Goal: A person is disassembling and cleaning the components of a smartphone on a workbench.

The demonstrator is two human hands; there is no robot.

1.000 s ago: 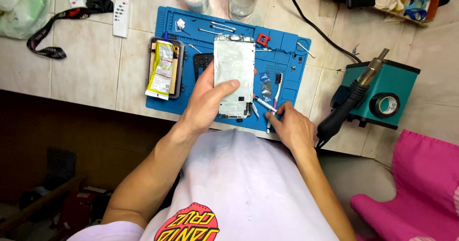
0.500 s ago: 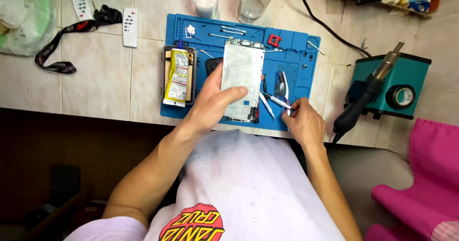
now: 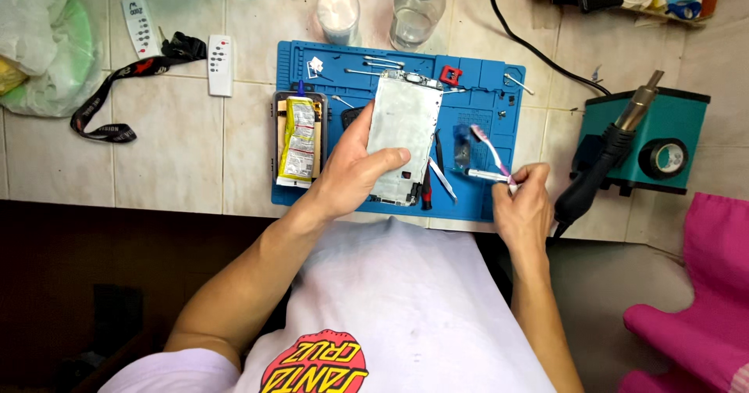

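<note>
Here, seen from above, the left hand [image 3: 355,171] grips a flat, silvery metal-backed phone screen panel [image 3: 404,137] by its long edges, thumb pressed on its back and fingers curled underneath, holding it tilted just above a blue silicone repair mat [image 3: 484,198] on the tiled table [image 3: 195,159]. The right hand [image 3: 521,206] is closed in a pinch around the handle of a small pink and white brush [image 3: 490,150] just beside the panel. The panel looks thin, light, stiff and fragile, so it is probably safest held by its edges.
</note>
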